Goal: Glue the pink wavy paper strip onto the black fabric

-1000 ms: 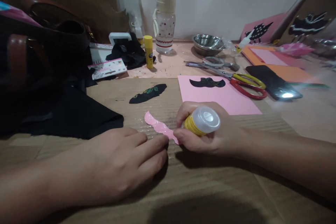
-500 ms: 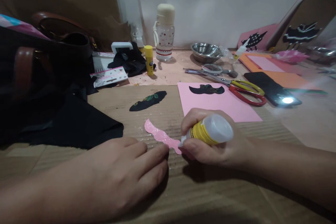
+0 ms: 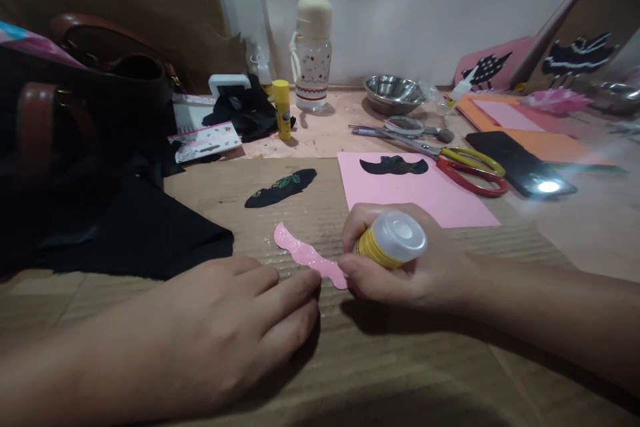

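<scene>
A wavy pink paper strip (image 3: 305, 254), wet and shiny on top, lies on the brown cardboard. The fingertips of my left hand (image 3: 240, 327) rest on its lower edge, the fingers stretched out and the thumb hidden. My right hand (image 3: 400, 280) is wrapped round a clear glue bottle (image 3: 393, 240) with a yellow label, tilted with its base toward me. Its nozzle is hidden behind my fingers at the strip's right end. Behind the strip lies a black cut-out (image 3: 281, 188) with green and gold glitter. Another black cut-out (image 3: 393, 165) sits on a pink sheet (image 3: 425, 197).
Scissors (image 3: 470, 170) lie across the pink sheet's corner, beside a phone (image 3: 520, 163) with its light on. Farther back stand a glue stick (image 3: 283, 110), a water bottle (image 3: 313, 57) and a metal bowl (image 3: 394, 95). Black cloth (image 3: 135, 233) and a dark bag (image 3: 100, 107) occupy the left.
My right hand has turned the glue bottle more upright, its base shifting left, at the strip's right end. My left hand stays on the strip. The view has shifted slightly.
</scene>
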`<state>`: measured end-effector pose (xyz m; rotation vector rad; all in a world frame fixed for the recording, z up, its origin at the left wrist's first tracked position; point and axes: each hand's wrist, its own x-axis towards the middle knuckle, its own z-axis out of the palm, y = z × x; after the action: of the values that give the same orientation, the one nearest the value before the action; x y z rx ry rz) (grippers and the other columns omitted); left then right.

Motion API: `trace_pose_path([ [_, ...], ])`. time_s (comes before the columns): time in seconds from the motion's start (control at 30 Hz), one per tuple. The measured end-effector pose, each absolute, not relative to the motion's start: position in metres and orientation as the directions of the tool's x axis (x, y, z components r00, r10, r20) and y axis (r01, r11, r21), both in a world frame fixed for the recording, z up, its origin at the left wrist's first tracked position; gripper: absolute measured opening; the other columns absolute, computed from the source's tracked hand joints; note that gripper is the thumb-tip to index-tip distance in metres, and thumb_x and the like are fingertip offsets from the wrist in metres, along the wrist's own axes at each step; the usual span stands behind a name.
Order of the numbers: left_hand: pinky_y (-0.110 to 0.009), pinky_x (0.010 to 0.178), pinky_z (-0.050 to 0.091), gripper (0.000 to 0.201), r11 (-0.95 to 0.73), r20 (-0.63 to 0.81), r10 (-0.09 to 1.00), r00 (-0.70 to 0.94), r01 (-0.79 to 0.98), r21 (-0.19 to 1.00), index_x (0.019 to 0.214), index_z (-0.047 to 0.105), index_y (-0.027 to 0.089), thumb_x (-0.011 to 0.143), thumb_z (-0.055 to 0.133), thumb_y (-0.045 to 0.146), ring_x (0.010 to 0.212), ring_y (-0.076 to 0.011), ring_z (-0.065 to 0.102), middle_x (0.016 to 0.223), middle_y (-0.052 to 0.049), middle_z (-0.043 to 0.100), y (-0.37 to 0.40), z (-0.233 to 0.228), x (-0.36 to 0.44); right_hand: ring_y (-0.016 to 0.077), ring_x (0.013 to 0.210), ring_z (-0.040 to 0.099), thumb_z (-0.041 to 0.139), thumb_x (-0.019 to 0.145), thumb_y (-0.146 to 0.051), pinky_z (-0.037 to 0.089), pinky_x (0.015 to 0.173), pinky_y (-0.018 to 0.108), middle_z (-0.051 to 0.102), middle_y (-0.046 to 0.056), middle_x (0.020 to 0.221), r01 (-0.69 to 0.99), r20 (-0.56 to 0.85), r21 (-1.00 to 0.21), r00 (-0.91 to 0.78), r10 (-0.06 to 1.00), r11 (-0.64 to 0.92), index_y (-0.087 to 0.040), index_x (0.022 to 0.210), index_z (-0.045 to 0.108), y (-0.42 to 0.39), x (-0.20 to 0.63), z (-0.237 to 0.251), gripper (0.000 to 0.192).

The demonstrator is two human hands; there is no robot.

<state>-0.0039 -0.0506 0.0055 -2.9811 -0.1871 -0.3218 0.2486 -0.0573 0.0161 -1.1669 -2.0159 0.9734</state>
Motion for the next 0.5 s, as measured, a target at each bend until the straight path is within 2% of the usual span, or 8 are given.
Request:
trace_pose_path([
  [0.3,-0.039,0.061,0.051,0.032,-0.98,0.236,0.077,0.969,0.117,-0.158,0.122,0.062,0.012,0.1,0.04,0.005,0.073,-0.0201,0.06,0.129,-0.011,0.07,-0.047,-0.0016,-0.0055,0.0084,0.046,0.045,0.065,0.085,-0.035,0.03,0.042,0.021,0.055,-0.004,0.05,0.438,0.063,-0.848,-0.478,0.876,0.299,-0.021,0.061,0.046,-0.0569,0.2515,0.0185,0.033],
  [0.5,-0.037,0.061,0.045,0.034,-0.982,0.247,0.112,0.962,0.145,-0.118,0.121,0.063,0.013,0.098,0.04,0.003,0.071,-0.0193,0.059,0.122,-0.01,0.072,-0.0497,-0.0043,-0.0084,0.0116,0.053,0.055,0.067,0.086,-0.033,0.043,0.05,0.023,0.059,-0.003,0.058,0.274,0.132,-0.923,-0.432,0.892,0.27,-0.021,0.07,0.054,-0.0592,0.2577,0.0145,0.024],
])
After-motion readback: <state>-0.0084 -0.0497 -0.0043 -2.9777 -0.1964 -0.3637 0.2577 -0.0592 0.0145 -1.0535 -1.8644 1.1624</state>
